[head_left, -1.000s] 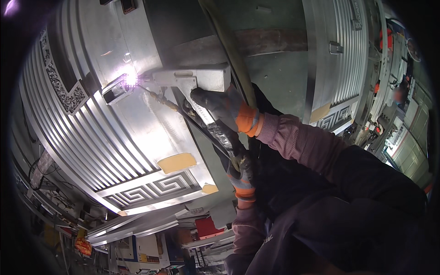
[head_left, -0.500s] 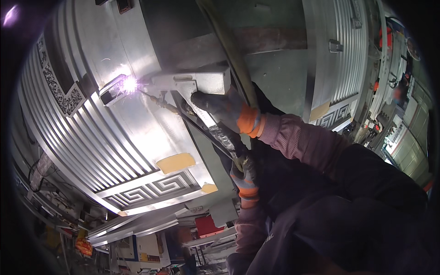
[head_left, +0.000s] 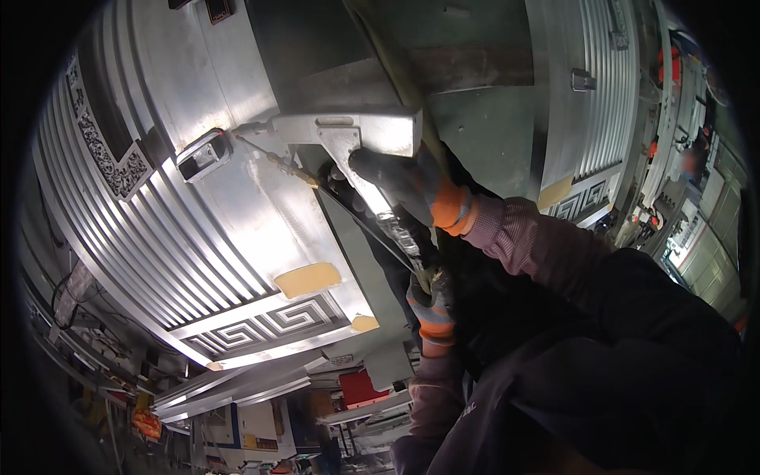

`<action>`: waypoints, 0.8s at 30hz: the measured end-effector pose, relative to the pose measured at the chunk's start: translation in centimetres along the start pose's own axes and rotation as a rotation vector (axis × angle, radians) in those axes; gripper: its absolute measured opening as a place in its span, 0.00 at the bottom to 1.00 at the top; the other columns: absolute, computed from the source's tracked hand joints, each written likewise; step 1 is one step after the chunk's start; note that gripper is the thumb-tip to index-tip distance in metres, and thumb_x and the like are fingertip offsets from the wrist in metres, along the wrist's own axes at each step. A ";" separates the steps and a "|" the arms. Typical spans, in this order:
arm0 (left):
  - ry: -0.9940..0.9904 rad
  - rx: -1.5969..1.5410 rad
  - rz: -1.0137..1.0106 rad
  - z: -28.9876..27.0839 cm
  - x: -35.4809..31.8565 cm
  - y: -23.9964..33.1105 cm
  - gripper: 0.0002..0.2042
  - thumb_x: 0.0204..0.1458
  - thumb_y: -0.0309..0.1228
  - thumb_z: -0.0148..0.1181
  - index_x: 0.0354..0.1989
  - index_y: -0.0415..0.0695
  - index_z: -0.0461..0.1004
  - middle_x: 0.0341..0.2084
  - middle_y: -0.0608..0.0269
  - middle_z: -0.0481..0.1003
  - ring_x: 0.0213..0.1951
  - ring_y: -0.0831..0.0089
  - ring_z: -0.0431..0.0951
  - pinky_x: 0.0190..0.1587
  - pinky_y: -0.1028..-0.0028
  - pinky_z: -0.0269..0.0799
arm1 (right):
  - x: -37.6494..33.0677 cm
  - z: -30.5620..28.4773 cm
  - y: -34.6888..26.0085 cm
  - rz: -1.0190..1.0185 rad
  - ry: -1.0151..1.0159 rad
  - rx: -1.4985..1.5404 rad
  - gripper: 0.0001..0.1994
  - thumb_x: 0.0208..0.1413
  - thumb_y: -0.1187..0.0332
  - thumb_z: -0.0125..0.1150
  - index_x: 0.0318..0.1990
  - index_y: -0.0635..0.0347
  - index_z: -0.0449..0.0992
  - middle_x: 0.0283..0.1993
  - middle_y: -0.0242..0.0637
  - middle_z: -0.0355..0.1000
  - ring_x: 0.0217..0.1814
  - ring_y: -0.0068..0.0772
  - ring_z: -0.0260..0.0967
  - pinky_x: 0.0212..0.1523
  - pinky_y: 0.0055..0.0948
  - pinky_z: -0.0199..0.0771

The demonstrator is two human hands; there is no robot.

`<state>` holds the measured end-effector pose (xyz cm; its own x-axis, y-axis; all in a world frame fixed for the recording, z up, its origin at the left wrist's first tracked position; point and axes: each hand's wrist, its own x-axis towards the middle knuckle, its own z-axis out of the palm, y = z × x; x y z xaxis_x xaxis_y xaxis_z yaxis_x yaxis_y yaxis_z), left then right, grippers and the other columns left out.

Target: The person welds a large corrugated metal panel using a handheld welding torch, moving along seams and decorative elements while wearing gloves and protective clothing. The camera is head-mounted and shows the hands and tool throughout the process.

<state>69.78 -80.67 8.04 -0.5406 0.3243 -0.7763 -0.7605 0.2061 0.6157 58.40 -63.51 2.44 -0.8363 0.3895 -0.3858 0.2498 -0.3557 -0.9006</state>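
My right hand (head_left: 419, 190), in a grey and orange work glove, is closed round the upper grip of a silver handheld welding gun (head_left: 348, 131). Lower down, my gloved left hand (head_left: 432, 305) wraps the end of the gun's black-taped handle, where a thin wire-feed tube (head_left: 368, 229) runs alongside. The gun's nozzle points left at a small hollow rounded-rectangular metal piece (head_left: 204, 158) on a silver metal panel (head_left: 261, 198). A small red glow shows at that piece's upper right edge, just off the nozzle. The wire tip ends close by.
Ribs and a key-pattern strip (head_left: 269, 323) decorate the panel, with tan patches (head_left: 309, 279) near its lower edge. A thick hose (head_left: 392, 63) passes behind the gun. At right stands a similar ribbed panel (head_left: 586, 103). Metal strips (head_left: 237, 388) and a red object (head_left: 362, 389) lie below.
The bright purple-white welding flash and its sparks at the small metal piece have gone out. The gun and both hands have shifted slightly right in the picture, leaving a small gap at the nozzle.
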 end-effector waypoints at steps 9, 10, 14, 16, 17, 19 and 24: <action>-0.011 -0.014 0.024 -0.8 1.3 1.3 0.21 0.59 0.43 0.53 0.48 0.34 0.71 0.38 0.61 0.76 0.37 0.75 0.73 0.38 0.73 0.69 | 1.0 0.3 3.0 -0.138 -0.101 -0.013 0.19 0.65 0.75 0.45 0.62 0.72 0.59 0.61 0.51 0.64 0.62 0.35 0.65 0.62 0.27 0.68; 0.007 -0.049 0.009 -0.7 1.4 1.6 0.20 0.58 0.42 0.55 0.48 0.35 0.71 0.37 0.62 0.76 0.36 0.76 0.74 0.38 0.75 0.69 | 1.0 0.5 3.4 -0.199 -0.122 -0.039 0.20 0.66 0.74 0.43 0.62 0.73 0.57 0.62 0.52 0.63 0.63 0.36 0.65 0.63 0.27 0.67; 0.035 -0.042 0.035 -0.6 1.8 2.5 0.19 0.58 0.42 0.54 0.45 0.35 0.72 0.34 0.63 0.76 0.34 0.76 0.73 0.36 0.75 0.68 | 1.0 0.3 2.8 -0.056 -0.175 -0.069 0.20 0.68 0.71 0.38 0.64 0.73 0.54 0.64 0.53 0.59 0.66 0.38 0.61 0.66 0.28 0.63; 0.042 0.001 0.060 -0.5 1.7 2.4 0.19 0.60 0.42 0.51 0.44 0.34 0.72 0.33 0.62 0.76 0.33 0.75 0.72 0.35 0.74 0.67 | 1.1 0.2 2.5 0.023 -0.171 0.007 0.20 0.67 0.72 0.39 0.64 0.73 0.54 0.65 0.52 0.59 0.67 0.37 0.60 0.66 0.28 0.62; 0.050 0.004 0.058 -0.4 1.7 2.3 0.19 0.60 0.42 0.51 0.43 0.35 0.72 0.32 0.63 0.75 0.32 0.75 0.72 0.34 0.74 0.67 | 1.1 0.3 2.3 0.059 -0.145 0.074 0.20 0.67 0.73 0.40 0.64 0.73 0.55 0.65 0.51 0.59 0.67 0.37 0.60 0.66 0.27 0.62; 0.051 0.023 0.060 -0.5 1.7 2.2 0.18 0.60 0.41 0.51 0.41 0.35 0.72 0.30 0.63 0.75 0.31 0.75 0.71 0.33 0.74 0.66 | 1.2 0.5 1.8 0.108 -0.125 0.055 0.20 0.66 0.74 0.41 0.64 0.73 0.55 0.65 0.50 0.60 0.67 0.35 0.60 0.65 0.26 0.62; 0.023 0.038 0.092 -0.7 1.8 2.3 0.16 0.60 0.40 0.50 0.39 0.36 0.72 0.27 0.65 0.74 0.29 0.76 0.70 0.31 0.74 0.64 | 1.9 0.8 -0.1 0.295 -0.094 0.064 0.20 0.65 0.76 0.42 0.63 0.74 0.55 0.65 0.49 0.61 0.67 0.31 0.60 0.64 0.25 0.63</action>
<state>66.85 -80.24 7.94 -0.6158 0.3222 -0.7190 -0.6934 0.2117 0.6887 56.46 -63.40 1.94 -0.7745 0.1825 -0.6057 0.4596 -0.4956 -0.7370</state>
